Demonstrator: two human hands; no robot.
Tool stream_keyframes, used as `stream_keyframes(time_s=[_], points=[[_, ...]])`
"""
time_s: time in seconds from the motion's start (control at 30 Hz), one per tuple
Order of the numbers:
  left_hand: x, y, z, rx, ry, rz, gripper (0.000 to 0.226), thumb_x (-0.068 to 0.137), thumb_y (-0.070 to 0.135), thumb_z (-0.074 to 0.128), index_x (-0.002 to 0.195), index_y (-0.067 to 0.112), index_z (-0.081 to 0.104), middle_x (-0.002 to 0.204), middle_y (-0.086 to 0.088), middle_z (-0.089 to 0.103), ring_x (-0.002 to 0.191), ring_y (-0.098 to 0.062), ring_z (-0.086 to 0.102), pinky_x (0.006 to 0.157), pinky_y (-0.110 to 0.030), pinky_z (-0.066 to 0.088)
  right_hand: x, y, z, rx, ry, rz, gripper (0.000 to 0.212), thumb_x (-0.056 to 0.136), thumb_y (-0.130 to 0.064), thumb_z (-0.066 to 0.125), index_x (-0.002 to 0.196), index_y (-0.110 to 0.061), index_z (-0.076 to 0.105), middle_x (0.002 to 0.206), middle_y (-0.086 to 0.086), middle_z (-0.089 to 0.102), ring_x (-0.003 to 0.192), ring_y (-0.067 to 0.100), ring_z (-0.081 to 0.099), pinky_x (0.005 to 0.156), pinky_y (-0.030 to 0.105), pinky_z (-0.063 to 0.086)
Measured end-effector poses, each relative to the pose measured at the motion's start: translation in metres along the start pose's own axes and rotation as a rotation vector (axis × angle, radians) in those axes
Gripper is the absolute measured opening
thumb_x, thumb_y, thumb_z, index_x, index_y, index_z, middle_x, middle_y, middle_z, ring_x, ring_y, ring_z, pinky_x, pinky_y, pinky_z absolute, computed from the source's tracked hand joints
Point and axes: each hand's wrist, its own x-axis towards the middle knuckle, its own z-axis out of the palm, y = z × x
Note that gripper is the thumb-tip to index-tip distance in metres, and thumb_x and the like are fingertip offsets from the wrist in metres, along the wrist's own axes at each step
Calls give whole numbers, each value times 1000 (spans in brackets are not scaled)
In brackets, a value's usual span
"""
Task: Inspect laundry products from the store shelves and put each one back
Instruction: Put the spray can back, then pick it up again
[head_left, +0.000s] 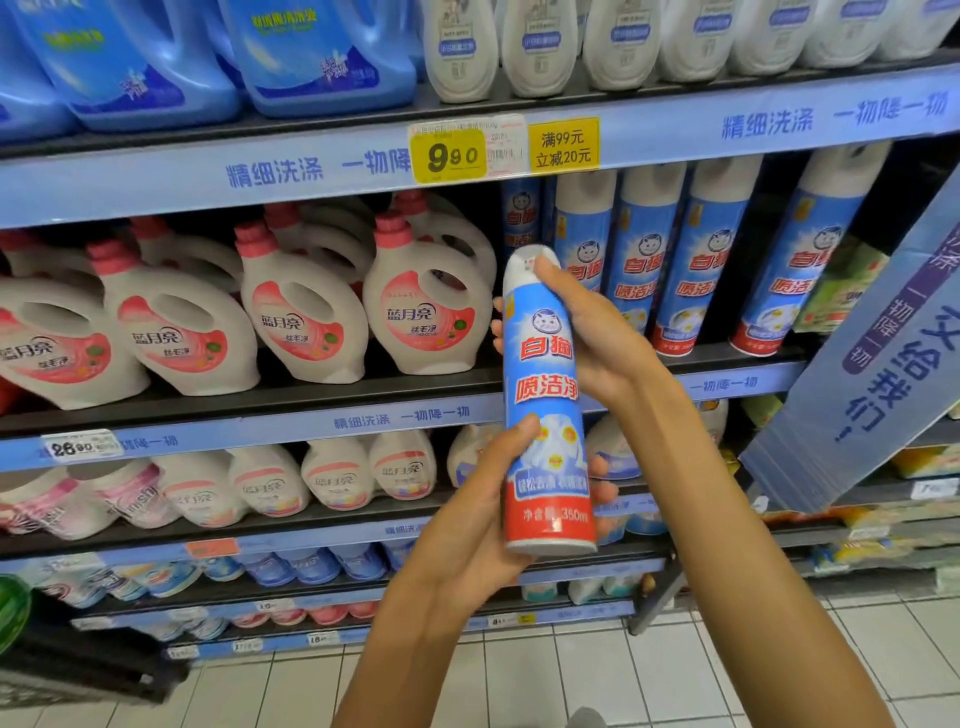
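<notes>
The spray can (548, 400) stands nearly upright in front of the shelves, held in both hands with its printed front toward the camera, its cap up and its red base down. The right hand (587, 332) wraps the upper half from the right, thumb up by the white cap and fingertips showing past the can's left edge; the left hand (467, 525) closes on the lower half from the left, thumb across the label and fingers curled behind. Both are shut on the can, neither slack. Its long axis runs vertically, matching the row of like cans (670, 260) standing on the middle shelf (737, 382) just behind and to the right. A gap shows in that row, between the third can and the one at the right end. The inspection looks to be under way, so the return is probably next: the can would go back and to the right, kept upright, and the right hand, higher and nearer that row, seems better placed to carry it in. Pink-capped jugs (426, 312) fill the same shelf to the left.
</notes>
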Motion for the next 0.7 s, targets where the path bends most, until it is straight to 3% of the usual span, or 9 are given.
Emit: stream_keyframes(time_s=[0.07, 0.17, 0.3, 0.4, 0.5, 0.6, 0.7], points=[[5, -3, -5, 123, 111, 70, 46, 71, 38, 67, 106, 8, 64, 88, -15, 72, 73, -23, 72, 56, -34, 59, -3, -3, 2, -55, -20, -104, 33, 93, -34, 55, 101, -2, 61, 79, 10, 71, 70, 20, 70, 66, 33, 60], [8, -7, -13, 278, 185, 184, 45, 66, 40, 72, 103, 15, 65, 86, -8, 75, 72, -16, 72, 57, -30, 58, -12, -4, 4, -152, -42, -191, 37, 91, -32, 57, 112, -2, 57, 87, 7, 73, 78, 19, 71, 72, 34, 59], [15, -14, -30, 480, 187, 287, 29, 77, 38, 69, 104, 28, 68, 101, -5, 74, 89, -16, 71, 71, -24, 56, -27, 0, 0, -340, -126, -263, 45, 83, -17, 68, 122, -7, 47, 94, 6, 70, 85, 23, 71, 69, 32, 57], [21, -15, -35, 640, 207, 345, 36, 77, 42, 72, 111, 36, 62, 112, 8, 71, 105, -10, 66, 81, -19, 53, -39, -3, -3, -401, -112, -353, 50, 78, -11, 67, 124, -6, 50, 100, 6, 70, 91, 22, 69, 75, 31, 56], [30, -11, -39, 839, 228, 389, 41, 82, 25, 74, 113, 42, 53, 103, 21, 70, 95, 3, 65, 74, -13, 53, -51, -2, -3, -538, -125, -409, 51, 74, -9, 70, 121, -3, 53, 102, 8, 70, 98, 25, 67, 81, 36, 55], [44, -7, -42, 944, 267, 437, 52, 81, 8, 74, 121, 30, 49, 108, 19, 64, 93, 12, 62, 70, -7, 49, -63, 1, -2, -661, -174, -465, 61, 71, -6, 74, 127, -7, 51, 113, 10, 65, 107, 27, 62, 91, 41, 54], [52, -4, -41, 949, 300, 533, 49, 85, -6, 65, 124, 18, 47, 105, 2, 60, 85, 12, 60, 69, -4, 47, -73, 1, -2, -794, -241, -565, 62, 69, 4, 78, 123, -7, 51, 115, 11, 62, 110, 28, 59, 92, 44, 51]])
